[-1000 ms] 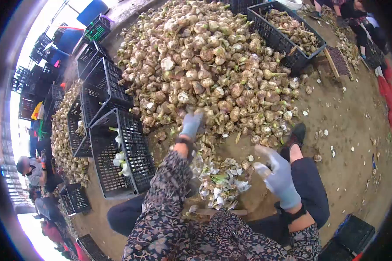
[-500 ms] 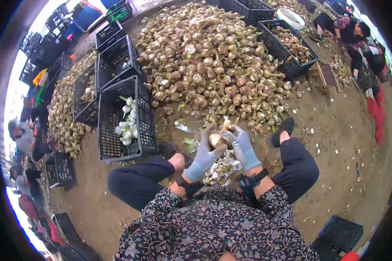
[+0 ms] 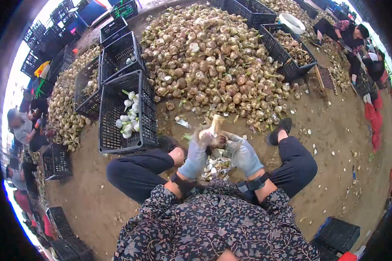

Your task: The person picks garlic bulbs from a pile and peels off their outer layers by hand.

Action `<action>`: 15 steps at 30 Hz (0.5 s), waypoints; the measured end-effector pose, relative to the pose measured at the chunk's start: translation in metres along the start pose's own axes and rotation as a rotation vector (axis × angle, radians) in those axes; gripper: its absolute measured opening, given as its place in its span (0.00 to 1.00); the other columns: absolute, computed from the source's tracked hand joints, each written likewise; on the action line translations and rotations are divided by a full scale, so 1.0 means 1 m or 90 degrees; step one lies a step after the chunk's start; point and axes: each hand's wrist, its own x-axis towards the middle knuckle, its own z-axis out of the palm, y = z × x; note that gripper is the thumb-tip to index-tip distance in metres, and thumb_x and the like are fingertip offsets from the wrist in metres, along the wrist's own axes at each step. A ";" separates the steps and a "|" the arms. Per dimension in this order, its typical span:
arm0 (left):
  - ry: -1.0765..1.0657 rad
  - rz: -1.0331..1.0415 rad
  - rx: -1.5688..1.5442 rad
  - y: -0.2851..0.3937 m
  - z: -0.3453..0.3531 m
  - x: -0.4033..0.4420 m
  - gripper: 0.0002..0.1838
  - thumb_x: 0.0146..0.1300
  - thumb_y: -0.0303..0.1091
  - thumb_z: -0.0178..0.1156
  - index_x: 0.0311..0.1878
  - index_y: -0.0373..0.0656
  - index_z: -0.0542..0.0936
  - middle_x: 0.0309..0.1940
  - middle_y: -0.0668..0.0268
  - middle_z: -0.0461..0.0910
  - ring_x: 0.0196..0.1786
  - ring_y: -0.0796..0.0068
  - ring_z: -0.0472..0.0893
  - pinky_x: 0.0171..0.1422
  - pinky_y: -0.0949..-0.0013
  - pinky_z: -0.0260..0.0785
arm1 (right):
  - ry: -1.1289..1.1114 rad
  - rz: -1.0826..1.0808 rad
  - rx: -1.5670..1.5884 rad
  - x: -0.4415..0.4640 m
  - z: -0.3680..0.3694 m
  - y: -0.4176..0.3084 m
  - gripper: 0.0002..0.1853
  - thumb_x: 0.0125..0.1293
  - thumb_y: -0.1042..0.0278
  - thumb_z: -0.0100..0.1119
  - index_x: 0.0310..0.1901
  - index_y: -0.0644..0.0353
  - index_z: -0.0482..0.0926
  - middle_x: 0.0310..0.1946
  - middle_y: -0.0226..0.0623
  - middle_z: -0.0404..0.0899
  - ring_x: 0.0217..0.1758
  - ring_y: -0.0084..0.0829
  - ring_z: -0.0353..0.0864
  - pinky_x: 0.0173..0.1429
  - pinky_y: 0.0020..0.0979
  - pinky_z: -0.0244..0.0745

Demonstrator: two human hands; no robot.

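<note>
Finished portion: a small cluster of clean white bulbs (image 3: pixel 130 117) lies in the near crate (image 3: pixel 117 150), to the left of your hands. It covers only part of the crate's base.

Unfinished portion: the large pile (image 3: pixel 213 61) in front of you is brown, soiled and untrimmed, and far outnumbers the white bulbs. The garlic bulb (image 3: pixel 212 135) between your hands is only partly cleaned, by its look; it shows pale at the stem, which points up, and browner lower down. Loose skins (image 3: pixel 217 167) lie on the ground beneath.

Pose: both gloved hands are raised in front of your torso, close together, elbows bent, wrists angled inward. Your left hand (image 3: pixel 192 160) has its fingers closed around the bulb's left side; blur hides their exact placement. Your right hand (image 3: pixel 247 158) has its thumb and fingers clamped on the right side, palm turned inward.
</note>
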 end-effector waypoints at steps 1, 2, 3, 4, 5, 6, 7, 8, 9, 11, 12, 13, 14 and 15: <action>0.020 0.003 0.056 0.003 0.004 0.002 0.34 0.60 0.42 0.65 0.62 0.38 0.58 0.39 0.58 0.78 0.35 0.67 0.82 0.36 0.70 0.79 | 0.008 -0.010 0.022 0.001 0.002 0.002 0.19 0.69 0.68 0.51 0.58 0.67 0.70 0.43 0.35 0.78 0.47 0.25 0.79 0.46 0.26 0.77; 0.021 0.004 0.059 0.005 0.007 0.000 0.34 0.60 0.42 0.65 0.62 0.38 0.58 0.39 0.58 0.78 0.35 0.67 0.82 0.36 0.70 0.79 | 0.015 -0.018 0.044 0.001 0.003 0.004 0.20 0.69 0.69 0.51 0.60 0.67 0.69 0.44 0.37 0.78 0.47 0.27 0.80 0.47 0.28 0.78; 0.024 0.005 0.154 0.008 0.010 -0.003 0.35 0.59 0.42 0.65 0.62 0.37 0.59 0.42 0.57 0.77 0.38 0.68 0.82 0.39 0.71 0.78 | 0.013 -0.017 0.046 0.002 0.002 0.002 0.20 0.69 0.69 0.51 0.60 0.67 0.69 0.44 0.37 0.78 0.47 0.27 0.80 0.47 0.28 0.78; 0.026 0.005 0.251 0.012 0.016 -0.006 0.36 0.58 0.42 0.66 0.62 0.37 0.60 0.45 0.56 0.76 0.42 0.69 0.81 0.42 0.72 0.77 | 0.027 -0.054 -0.083 0.004 0.001 -0.002 0.20 0.68 0.67 0.53 0.59 0.67 0.70 0.46 0.37 0.78 0.47 0.26 0.79 0.48 0.27 0.77; 0.024 0.183 0.354 -0.001 0.007 -0.001 0.38 0.55 0.41 0.70 0.64 0.38 0.64 0.48 0.60 0.75 0.45 0.73 0.78 0.48 0.73 0.73 | 0.042 -0.093 -0.212 0.007 -0.001 -0.007 0.20 0.67 0.66 0.55 0.58 0.67 0.71 0.47 0.37 0.78 0.47 0.25 0.79 0.49 0.27 0.76; 0.020 0.183 0.357 -0.006 0.002 0.002 0.38 0.55 0.41 0.70 0.64 0.38 0.64 0.48 0.60 0.75 0.45 0.73 0.78 0.48 0.73 0.73 | 0.058 -0.132 -0.342 0.010 -0.001 -0.012 0.21 0.66 0.65 0.57 0.57 0.67 0.72 0.48 0.37 0.78 0.47 0.24 0.78 0.50 0.26 0.76; 0.010 0.274 0.461 -0.008 0.000 0.002 0.40 0.54 0.42 0.71 0.65 0.37 0.62 0.50 0.58 0.74 0.48 0.70 0.77 0.51 0.71 0.71 | 0.080 -0.128 -0.295 0.007 0.010 -0.019 0.19 0.63 0.67 0.59 0.53 0.67 0.75 0.45 0.34 0.79 0.45 0.20 0.76 0.48 0.24 0.73; 0.000 0.364 0.564 -0.011 -0.003 0.001 0.43 0.52 0.43 0.72 0.67 0.36 0.61 0.53 0.57 0.73 0.52 0.68 0.76 0.55 0.68 0.70 | 0.085 -0.127 -0.293 0.008 0.010 -0.019 0.19 0.63 0.67 0.59 0.53 0.67 0.75 0.45 0.34 0.79 0.45 0.20 0.76 0.48 0.24 0.73; 0.002 0.350 0.631 -0.012 -0.008 -0.001 0.46 0.51 0.44 0.72 0.68 0.37 0.59 0.55 0.52 0.73 0.56 0.60 0.75 0.59 0.63 0.69 | 0.093 -0.123 -0.344 0.008 0.009 -0.019 0.18 0.63 0.69 0.58 0.53 0.67 0.75 0.44 0.33 0.79 0.44 0.19 0.76 0.47 0.24 0.73; 0.008 0.358 0.728 -0.008 0.000 -0.006 0.46 0.50 0.44 0.72 0.68 0.37 0.59 0.56 0.50 0.72 0.57 0.56 0.75 0.59 0.61 0.69 | 0.131 -0.146 -0.486 0.011 0.011 -0.016 0.15 0.60 0.76 0.55 0.50 0.67 0.76 0.39 0.30 0.80 0.41 0.18 0.75 0.45 0.23 0.71; 0.016 0.367 0.825 -0.005 0.003 -0.008 0.47 0.49 0.44 0.73 0.68 0.38 0.60 0.57 0.49 0.72 0.58 0.53 0.75 0.59 0.59 0.69 | 0.131 -0.145 -0.485 0.013 0.006 -0.011 0.15 0.60 0.76 0.55 0.50 0.67 0.76 0.39 0.30 0.80 0.41 0.18 0.75 0.45 0.23 0.71; 0.022 0.347 0.813 -0.007 0.005 -0.010 0.47 0.48 0.43 0.73 0.69 0.39 0.60 0.58 0.47 0.71 0.59 0.47 0.73 0.60 0.57 0.68 | 0.138 -0.138 -0.409 0.015 0.007 -0.007 0.14 0.60 0.76 0.55 0.49 0.67 0.76 0.39 0.30 0.80 0.40 0.18 0.75 0.44 0.23 0.72; 0.023 0.345 0.815 -0.005 0.005 -0.011 0.47 0.48 0.43 0.73 0.69 0.39 0.60 0.58 0.47 0.71 0.59 0.47 0.73 0.60 0.57 0.68 | 0.144 -0.129 -0.331 0.016 0.007 -0.004 0.14 0.60 0.76 0.55 0.48 0.67 0.76 0.38 0.30 0.80 0.39 0.18 0.75 0.44 0.23 0.72; 0.010 0.353 0.799 -0.003 0.005 -0.011 0.47 0.49 0.43 0.73 0.69 0.39 0.59 0.58 0.47 0.71 0.59 0.47 0.74 0.60 0.57 0.68 | 0.156 -0.124 -0.324 0.012 0.007 -0.004 0.13 0.61 0.76 0.55 0.47 0.67 0.76 0.37 0.30 0.80 0.39 0.18 0.76 0.43 0.23 0.72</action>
